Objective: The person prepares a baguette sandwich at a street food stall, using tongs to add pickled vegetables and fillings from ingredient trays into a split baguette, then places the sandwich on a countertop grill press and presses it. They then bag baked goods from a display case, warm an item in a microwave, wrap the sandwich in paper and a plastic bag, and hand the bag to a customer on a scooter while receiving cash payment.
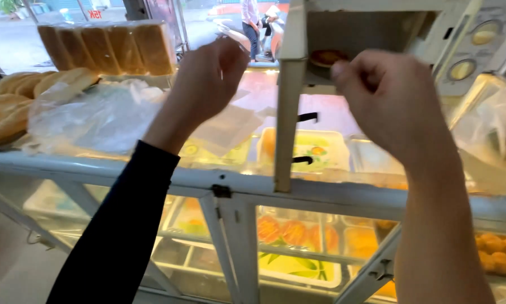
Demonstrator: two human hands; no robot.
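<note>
A glass-topped bakery display case (pixel 320 194) with pale metal framing fills the view, its shelves below holding trays of orange and yellow pastries (pixel 298 232), and a street lies beyond it. On the far left of the top sit long bread rolls (pixel 8 110), with a bagged sliced loaf (pixel 104 48) behind them and a crumpled clear plastic bag (pixel 90 121) beside them. At the upper right stands a small cream-coloured oven (pixel 376 34) with its door (pixel 289 95) swung open, edge-on to the camera; a round browned pastry (pixel 327 57) lies on the rack inside.

The left hand (pixel 205 84), with a dark sleeve on its arm, is raised over the case, fingers curled and pinched on a thin translucent sheet or bag (pixel 227 130) that hangs below it. Whether it is paper or plastic I cannot tell. The right hand (pixel 388 95) is lifted just in front of the oven opening, fingers curled nearly closed; whether it grips anything I cannot tell.

The sheet looks very light, limp and slippery, so a pinch at an edge or corner suits it. The pastry looks small, light and crumbly, possibly hot, and best taken gently by its rim.
</note>
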